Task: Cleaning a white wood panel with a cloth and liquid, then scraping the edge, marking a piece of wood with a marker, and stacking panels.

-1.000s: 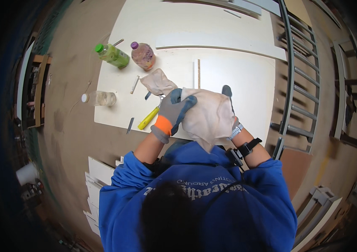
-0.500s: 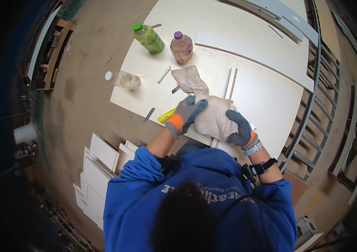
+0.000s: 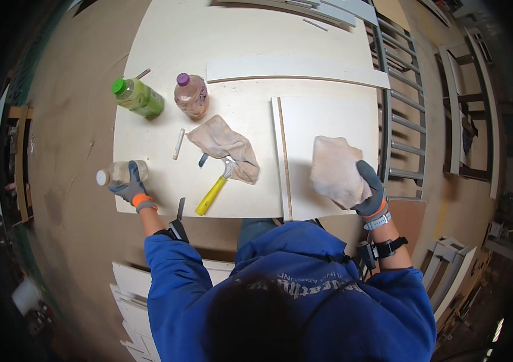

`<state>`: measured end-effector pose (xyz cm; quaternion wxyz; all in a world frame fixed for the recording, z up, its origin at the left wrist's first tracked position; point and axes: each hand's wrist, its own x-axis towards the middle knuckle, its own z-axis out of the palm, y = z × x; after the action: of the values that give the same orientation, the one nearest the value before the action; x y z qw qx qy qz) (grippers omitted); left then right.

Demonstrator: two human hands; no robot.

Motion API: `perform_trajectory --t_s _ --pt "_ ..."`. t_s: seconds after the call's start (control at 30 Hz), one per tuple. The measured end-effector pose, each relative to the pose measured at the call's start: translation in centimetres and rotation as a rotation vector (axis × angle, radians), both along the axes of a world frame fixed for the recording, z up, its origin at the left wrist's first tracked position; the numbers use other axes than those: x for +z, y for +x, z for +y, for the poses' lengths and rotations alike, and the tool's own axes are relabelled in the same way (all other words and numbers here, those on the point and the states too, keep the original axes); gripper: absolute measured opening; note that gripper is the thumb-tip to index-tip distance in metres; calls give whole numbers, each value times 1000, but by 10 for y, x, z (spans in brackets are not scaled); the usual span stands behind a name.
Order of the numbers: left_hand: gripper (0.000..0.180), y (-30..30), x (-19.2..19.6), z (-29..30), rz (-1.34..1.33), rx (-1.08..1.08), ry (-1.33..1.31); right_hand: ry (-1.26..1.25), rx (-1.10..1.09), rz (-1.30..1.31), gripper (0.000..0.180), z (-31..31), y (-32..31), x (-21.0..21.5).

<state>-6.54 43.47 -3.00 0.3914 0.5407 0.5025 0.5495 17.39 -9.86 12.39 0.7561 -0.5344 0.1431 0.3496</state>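
Note:
My left hand [image 3: 128, 188], in a grey glove with an orange cuff, is around a clear plastic bottle [image 3: 139, 169] with a white cap at the table's left edge. A folded, stained pale cloth [image 3: 336, 169] is gripped in my right hand [image 3: 373, 194], gloved the same way, over a white panel [image 3: 307, 117] on the right. That panel has a brown strip along its left edge. Between my hands lie a second crumpled cloth [image 3: 223, 142] and a scraper [image 3: 211, 194] with a yellow handle, its metal head against that cloth.
Two bottles stand at the back left, one green [image 3: 142, 99] and one purple-capped [image 3: 191, 99]. A marker-like white stick [image 3: 178, 145] lies near the cloth. A long white board [image 3: 292, 69] crosses the table's far side. A roller conveyor [image 3: 407, 120] runs along the right.
My hands have moved apart: the left went to the clear bottle, the right carried the folded cloth right. The view has shifted, and the yellow-handled scraper is now fully exposed.

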Motion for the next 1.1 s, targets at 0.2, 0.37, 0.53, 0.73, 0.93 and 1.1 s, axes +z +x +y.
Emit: perform_trajectory --t_s 0.2,0.37,0.53,0.73,0.93,1.1 --pt "48 -8 -3 45 -449 -180 -376 312 -211 -19 56 -23 -10 74" --pt "41 24 71 -25 41 -484 -91 198 -196 -208 69 -50 -18 46" --pt "62 57 142 -123 369 -848 173 -170 113 -1100 88 -35 -38 17" --pt "64 141 239 -242 860 -1466 334 -90 21 -1025 100 -36 -52 -2" --pt "65 167 297 -320 1560 -1526 603 -58 -9 -1086 97 -51 -52 0" --pt "57 172 297 -345 1710 -1409 978 114 -74 -1060 91 -56 -51 -8"
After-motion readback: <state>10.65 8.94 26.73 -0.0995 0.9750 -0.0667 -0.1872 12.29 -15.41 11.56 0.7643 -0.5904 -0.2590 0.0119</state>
